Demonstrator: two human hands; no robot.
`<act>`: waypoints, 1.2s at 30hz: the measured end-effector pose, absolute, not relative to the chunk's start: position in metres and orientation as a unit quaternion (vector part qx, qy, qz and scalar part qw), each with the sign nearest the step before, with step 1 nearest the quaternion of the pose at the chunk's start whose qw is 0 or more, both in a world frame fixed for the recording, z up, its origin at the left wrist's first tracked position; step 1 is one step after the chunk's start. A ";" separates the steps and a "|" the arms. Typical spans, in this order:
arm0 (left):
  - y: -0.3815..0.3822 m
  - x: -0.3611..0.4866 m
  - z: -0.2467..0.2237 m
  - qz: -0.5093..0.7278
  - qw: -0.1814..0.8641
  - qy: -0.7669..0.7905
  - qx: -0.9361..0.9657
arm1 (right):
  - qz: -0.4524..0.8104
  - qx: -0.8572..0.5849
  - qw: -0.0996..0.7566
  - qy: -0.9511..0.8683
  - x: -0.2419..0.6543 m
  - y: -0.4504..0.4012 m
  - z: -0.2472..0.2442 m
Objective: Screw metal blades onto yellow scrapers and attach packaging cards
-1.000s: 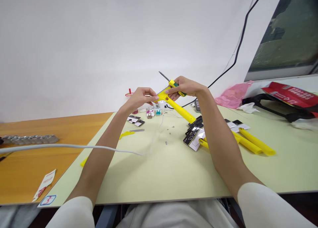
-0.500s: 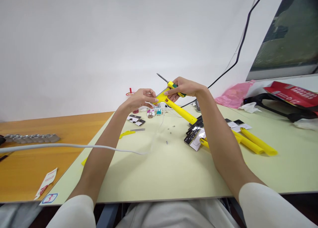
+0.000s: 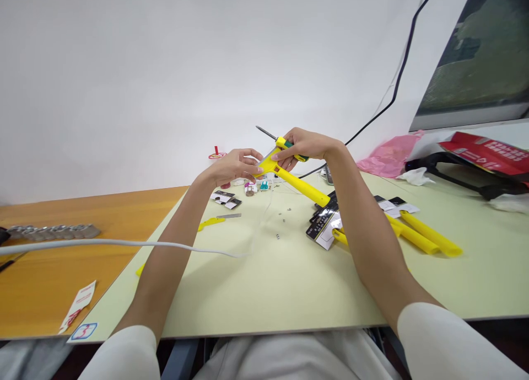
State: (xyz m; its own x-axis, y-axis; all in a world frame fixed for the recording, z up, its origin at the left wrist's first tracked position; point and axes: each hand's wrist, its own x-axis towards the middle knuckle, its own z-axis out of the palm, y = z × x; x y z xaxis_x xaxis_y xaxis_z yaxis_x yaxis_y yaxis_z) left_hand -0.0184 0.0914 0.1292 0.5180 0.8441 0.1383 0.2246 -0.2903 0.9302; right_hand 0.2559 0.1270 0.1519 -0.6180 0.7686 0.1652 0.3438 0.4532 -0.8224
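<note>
A yellow scraper [image 3: 303, 188] with a metal blade along its head is held up above the table, its handle slanting down to the right. My left hand [image 3: 236, 166] pinches the left end of its head. My right hand [image 3: 301, 145] grips the other end of the head and also holds a yellow-green screwdriver [image 3: 285, 143], whose shaft points up and left. Below, several tiny metal pieces [image 3: 278, 236] lie on the table. Left of them are a yellow part [image 3: 211, 223] and a loose blade [image 3: 230, 215].
Black-and-white cards [image 3: 324, 230] and more yellow handles [image 3: 430, 234] lie under and beyond my right forearm. A white cable [image 3: 103, 241] crosses in front of my left forearm. A pink bag [image 3: 388, 155] and a red package [image 3: 487, 156] are at the back right.
The screwdriver's tip has shifted slightly left and down. The scraper's head has turned a little between my hands, with its blade edge showing more.
</note>
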 end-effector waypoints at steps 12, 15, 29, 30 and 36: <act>0.090 -0.024 0.130 0.276 0.442 0.354 0.777 | 0.390 -0.342 0.277 -0.809 0.259 0.121 0.153; 0.096 -0.027 0.126 0.212 0.421 0.348 0.810 | 0.394 -0.345 0.296 -0.799 0.265 0.120 0.155; 0.125 0.037 0.045 -0.140 0.361 0.284 0.877 | 0.391 -0.330 0.310 -0.801 0.283 0.120 0.160; 0.125 0.041 0.038 -0.159 0.356 0.279 0.877 | 0.390 -0.330 0.311 -0.801 0.283 0.120 0.160; 0.130 0.047 0.023 -0.171 0.336 0.273 0.885 | 0.387 -0.336 0.320 -0.797 0.282 0.123 0.159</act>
